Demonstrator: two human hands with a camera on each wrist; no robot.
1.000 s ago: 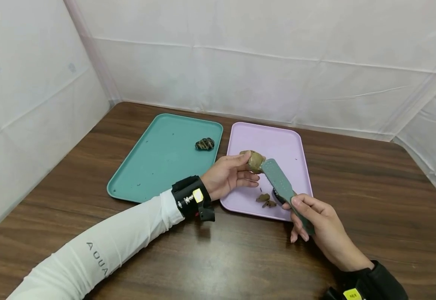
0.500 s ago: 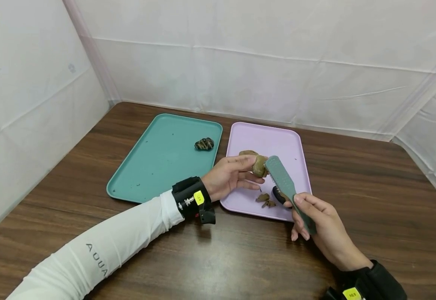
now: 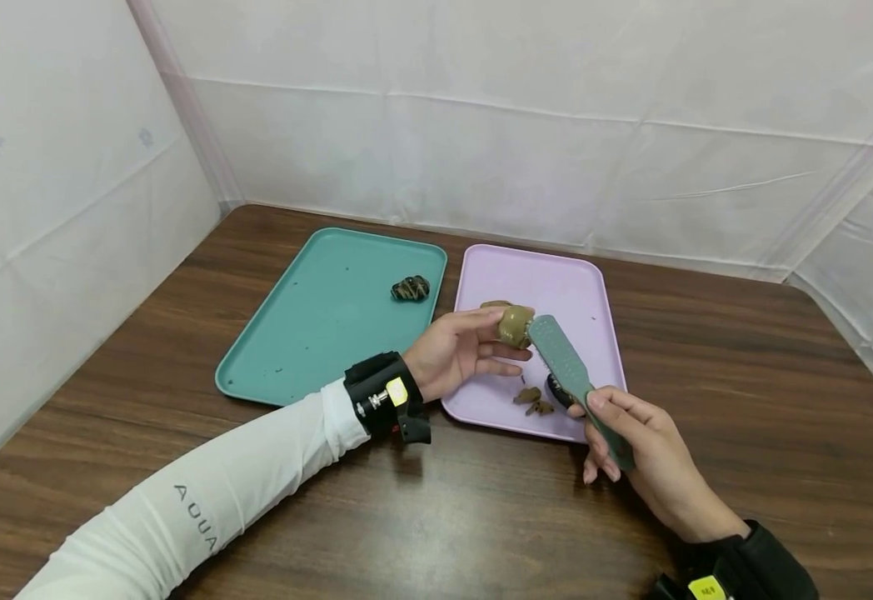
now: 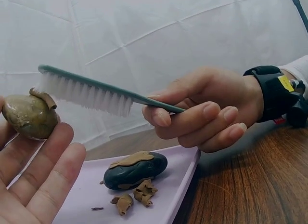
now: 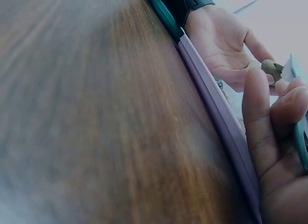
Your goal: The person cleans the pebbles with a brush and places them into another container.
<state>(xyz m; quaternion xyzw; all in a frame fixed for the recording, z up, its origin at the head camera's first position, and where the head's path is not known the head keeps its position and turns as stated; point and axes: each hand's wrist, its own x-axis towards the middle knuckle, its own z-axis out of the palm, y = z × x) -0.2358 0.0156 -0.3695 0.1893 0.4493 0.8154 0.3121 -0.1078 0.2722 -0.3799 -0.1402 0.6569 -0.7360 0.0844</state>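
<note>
My left hand [image 3: 451,354] holds a smooth olive-brown stone [image 4: 30,119] between thumb and fingers above the lilac tray [image 3: 534,271]. A curl of brown clay-like material [image 4: 44,98] clings to its upper side. In my right hand [image 3: 650,454] is a green brush [image 3: 560,354], gripped by the handle. Its white bristles [image 4: 86,95] meet the curl at the stone's edge in the left wrist view. Below, a dark stone [image 4: 134,172] with brown patches lies on the lilac tray, near loose brown scraps [image 4: 123,204].
A teal tray [image 3: 324,308] stands to the left, bearing a dark striped stone [image 3: 410,288] and tiny dark specks. Another brown thing [image 3: 495,303] lies partly hidden behind my left thumb. The wooden table [image 3: 436,517] meets white sheeting [image 3: 436,150] at the back and sides.
The stone and brush shifted slightly right, then back a little left. The stone has turned somewhat in my left fingers. Both grips continue.
</note>
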